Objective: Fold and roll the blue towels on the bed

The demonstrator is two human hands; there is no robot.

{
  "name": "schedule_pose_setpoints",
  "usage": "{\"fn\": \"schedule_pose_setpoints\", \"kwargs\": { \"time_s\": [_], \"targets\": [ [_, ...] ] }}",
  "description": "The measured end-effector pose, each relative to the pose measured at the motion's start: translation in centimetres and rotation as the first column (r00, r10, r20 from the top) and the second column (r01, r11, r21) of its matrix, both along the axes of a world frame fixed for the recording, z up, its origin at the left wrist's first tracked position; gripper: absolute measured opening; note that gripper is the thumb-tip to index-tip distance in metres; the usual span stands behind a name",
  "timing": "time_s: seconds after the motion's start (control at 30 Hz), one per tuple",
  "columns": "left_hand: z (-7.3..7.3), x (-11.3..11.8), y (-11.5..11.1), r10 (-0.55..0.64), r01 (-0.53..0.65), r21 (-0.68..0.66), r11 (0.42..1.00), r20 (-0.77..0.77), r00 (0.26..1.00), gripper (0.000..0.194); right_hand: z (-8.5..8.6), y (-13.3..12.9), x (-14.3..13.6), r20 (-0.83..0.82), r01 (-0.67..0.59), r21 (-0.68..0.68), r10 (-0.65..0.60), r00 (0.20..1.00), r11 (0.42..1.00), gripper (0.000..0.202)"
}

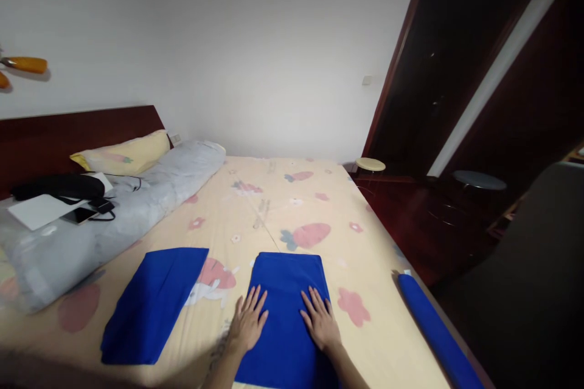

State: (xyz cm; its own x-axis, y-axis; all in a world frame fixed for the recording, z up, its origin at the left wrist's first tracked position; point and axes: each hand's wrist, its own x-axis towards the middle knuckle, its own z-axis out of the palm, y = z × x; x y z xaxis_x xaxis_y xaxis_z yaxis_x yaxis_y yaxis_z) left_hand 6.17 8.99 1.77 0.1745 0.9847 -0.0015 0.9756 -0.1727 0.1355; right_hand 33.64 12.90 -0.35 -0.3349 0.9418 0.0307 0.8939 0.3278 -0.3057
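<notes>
A folded blue cloth (286, 322) lies flat on the bed in front of me. My left hand (247, 322) rests palm down on its left edge, fingers spread. On its right edge my right hand (322, 321) lies flat too, fingers apart. Neither hand grips anything. To the left is a second blue folded cloth (152, 307), slanted on the sheet. A narrow blue roll or folded strip (435, 328) with a small white tag lies along the bed's right edge.
The bed sheet (274, 206) has carrot and flower prints. A grey rolled quilt (150, 191) runs along the left, bearing a white flat item (39, 211), a phone (79, 215) and a black bag (59, 186). Stools (370, 164) stand beyond the right edge.
</notes>
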Motion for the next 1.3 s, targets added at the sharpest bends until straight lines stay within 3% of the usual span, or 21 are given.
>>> {"fn": "schedule_pose_setpoints", "kwargs": {
  "time_s": [0.2, 0.33, 0.47, 0.57, 0.67, 0.73, 0.83, 1.0, 1.1, 1.3],
  "targets": [
    [0.3, -2.6, 1.9, 0.139, -0.138, -0.072, 0.988, 0.004, 0.99, 0.051, -1.1, 2.0, 3.1, 0.053, 0.153, 0.008, -0.153, 0.987, 0.988, 0.064],
    [0.2, -2.8, 2.5, 0.209, -0.21, -0.069, 0.975, -0.018, 0.978, 0.052, -0.6, 2.4, 2.6, 0.061, 0.188, -0.004, -0.187, 0.98, 0.982, 0.068],
    [0.7, -0.1, 3.0, 0.054, -0.054, 0.024, 0.998, -0.009, 0.998, 0.055, 0.9, 2.2, -0.6, -0.04, -0.042, 0.016, 0.042, 0.998, 0.999, 0.065],
    [1.0, 2.9, 3.6, -0.158, 0.16, -0.045, 0.986, 0.055, 0.986, 0.058, 2.0, 2.2, -3.1, -0.087, -0.257, -0.021, 0.254, 0.963, 0.966, 0.06],
    [1.4, 4.1, 4.3, -0.199, 0.21, -0.138, 0.968, 0.085, 0.976, 0.059, 2.8, 2.9, -3.8, -0.073, -0.352, -0.103, 0.346, 0.935, 0.93, 0.059],
    [1.6, 3.3, 5.0, -0.152, 0.163, -0.174, 0.971, 0.075, 0.986, 0.058, 3.1, 3.9, -2.9, -0.045, -0.301, -0.136, 0.298, 0.954, 0.944, 0.06],
    [1.8, 0.7, 6.1, -0.044, 0.051, -0.189, 0.981, 0.041, 0.998, 0.056, 2.8, 5.5, -0.4, 0.005, -0.126, -0.137, 0.128, 0.992, 0.983, 0.061],
    [2.3, -3.2, 7.9, 0.144, -0.126, -0.277, 0.953, 0.046, 0.988, 0.057, 1.6, 7.4, 3.0, 0.1, 0.069, -0.157, -0.054, 0.994, 0.985, 0.06],
    [2.7, -3.7, 8.8, 0.167, -0.13, -0.327, 0.936, 0.087, 0.982, 0.059, 1.0, 8.2, 3.4, 0.103, 0.124, -0.169, -0.108, 0.989, 0.978, 0.062],
    [2.9, -2.7, 10.3, 0.207, -0.161, -0.341, 0.926, 0.104, 0.973, 0.061, -0.5, 9.6, 3.2, 0.054, 0.212, -0.162, -0.206, 0.977, 0.964, 0.061]
  ]
}}
